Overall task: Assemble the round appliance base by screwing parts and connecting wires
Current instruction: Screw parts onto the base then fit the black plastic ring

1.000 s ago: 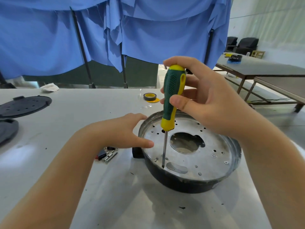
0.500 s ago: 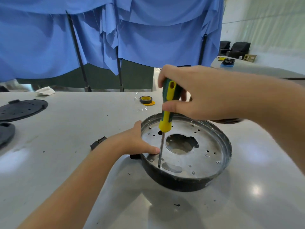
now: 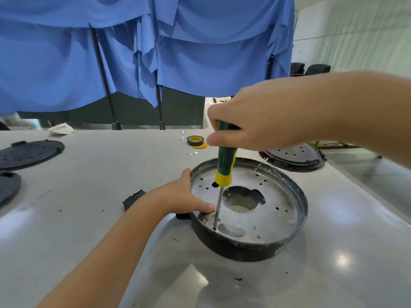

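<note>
The round appliance base [image 3: 295,196] sits on the white table, a black bowl with a silver perforated metal plate inside and a large hole in its middle. My right hand [image 3: 251,123] grips the top of a green and yellow screwdriver [image 3: 225,165], held nearly upright. Its tip rests on the plate near the front left rim, beside an oval slot. My left hand [image 3: 182,196] holds the base's left rim, thumb over the edge onto the plate.
A roll of black and yellow tape [image 3: 195,141] lies behind the base. Black perforated discs lie at the far left [image 3: 29,153] and behind right [image 3: 293,156]. A small black part [image 3: 133,198] sits left of my left wrist. Blue cloth hangs behind the table.
My right hand has turned over the screwdriver handle, its arm now reaching in from the right. The view shifted so another black disc shows behind the base. The left hand stays on the rim.
</note>
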Demonstrator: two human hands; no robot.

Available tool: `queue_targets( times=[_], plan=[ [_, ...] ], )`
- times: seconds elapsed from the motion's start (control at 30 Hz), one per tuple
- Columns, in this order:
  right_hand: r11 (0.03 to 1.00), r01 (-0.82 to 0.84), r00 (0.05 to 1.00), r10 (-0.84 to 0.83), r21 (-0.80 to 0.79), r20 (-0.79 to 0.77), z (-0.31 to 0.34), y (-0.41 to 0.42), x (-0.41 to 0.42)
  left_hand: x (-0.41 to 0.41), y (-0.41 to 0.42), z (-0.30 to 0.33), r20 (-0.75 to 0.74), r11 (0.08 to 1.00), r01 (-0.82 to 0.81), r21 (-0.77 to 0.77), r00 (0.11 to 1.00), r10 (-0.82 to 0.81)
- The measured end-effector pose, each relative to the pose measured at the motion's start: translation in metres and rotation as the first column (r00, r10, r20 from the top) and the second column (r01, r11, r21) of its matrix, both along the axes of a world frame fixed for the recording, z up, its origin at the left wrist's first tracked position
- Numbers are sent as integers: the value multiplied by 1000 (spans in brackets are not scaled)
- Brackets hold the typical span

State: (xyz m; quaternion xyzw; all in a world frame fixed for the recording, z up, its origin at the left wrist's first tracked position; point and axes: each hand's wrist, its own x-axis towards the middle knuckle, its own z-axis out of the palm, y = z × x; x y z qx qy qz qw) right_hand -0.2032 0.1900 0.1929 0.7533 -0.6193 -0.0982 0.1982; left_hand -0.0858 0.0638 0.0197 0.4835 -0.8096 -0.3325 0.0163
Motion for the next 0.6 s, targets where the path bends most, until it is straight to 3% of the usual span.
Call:
queue_targets(
  times=[0.07, 0.13, 0.2, 0.4, 0.47, 0.6],
  plan=[
    [986, 44, 979, -74, 159, 189, 2, 1, 0, 0, -1, 0, 7, 1000, 2, -1, 1000, -2],
    [964, 42, 957, -114, 262, 266, 5, 4, 0, 0, -1, 1, 8, 1000, 5, -4, 1000, -5],
    [970, 26, 966, -86, 240, 243, 9, 7, 1, 0, -1, 1, 5, 1000, 11, -6, 1000, -11],
    [993, 115, 993, -114, 26, -14, 7, -1, 2, -1, 0, 1, 8, 1000, 15, -16, 1000, -14],
    [992, 113, 993, -115, 52, 27, 3, -2, 1, -1, 0, 1, 6, 1000, 17, -12, 1000, -16],
    [983, 83, 953, -126, 163, 275, 3, 2, 1, -1, -1, 1, -7, 1000, 5, -6, 1000, -5]
  ],
)
